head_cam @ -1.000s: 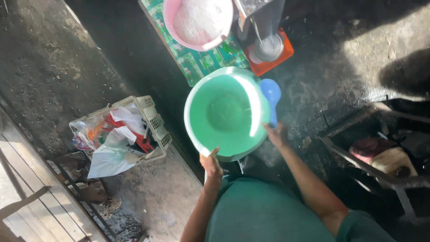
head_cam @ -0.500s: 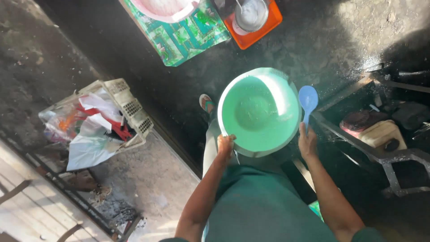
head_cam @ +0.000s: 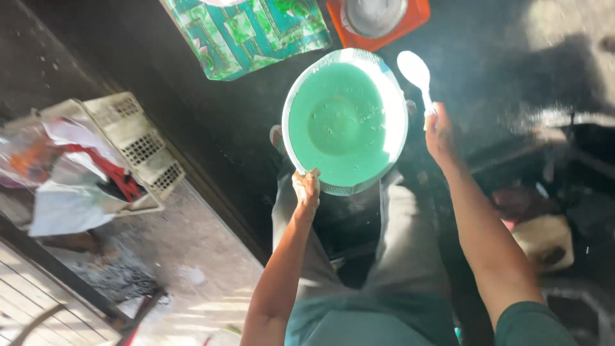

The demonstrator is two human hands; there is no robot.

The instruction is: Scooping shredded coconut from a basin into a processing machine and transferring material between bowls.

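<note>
Nearest the camera, green shirt and grey trousers of the person point(head_cam: 384, 256), seen from above, both forearms reaching forward. Left hand point(head_cam: 307, 188) grips the near rim of a round green plastic basin point(head_cam: 344, 120), thumb over the edge, fingers underneath. Basin sits level over the knees, inside wet, small droplets or grains on the bottom; nothing else visible in it. Right hand point(head_cam: 439, 131) is closed around the handle of a pale blue plastic spoon point(head_cam: 415, 70), bowl pointing away, just beside the basin's right rim, apart from it. Left of the person: pale plastic crate point(head_cam: 138, 150) tilted on the concrete, stuffed with white and red bags and paper point(head_cam: 70, 173). Right: dark metal frame point(head_cam: 544, 166) with a cream-coloured object under it, too shadowed to identify. Beyond the basin on the dark floor: green patterned cloth point(head_cam: 246, 32), then an orange square tray point(head_cam: 391, 32) holding a round grey metal vessel point(head_cam: 375, 14), partly cut off by the frame edge.
</note>
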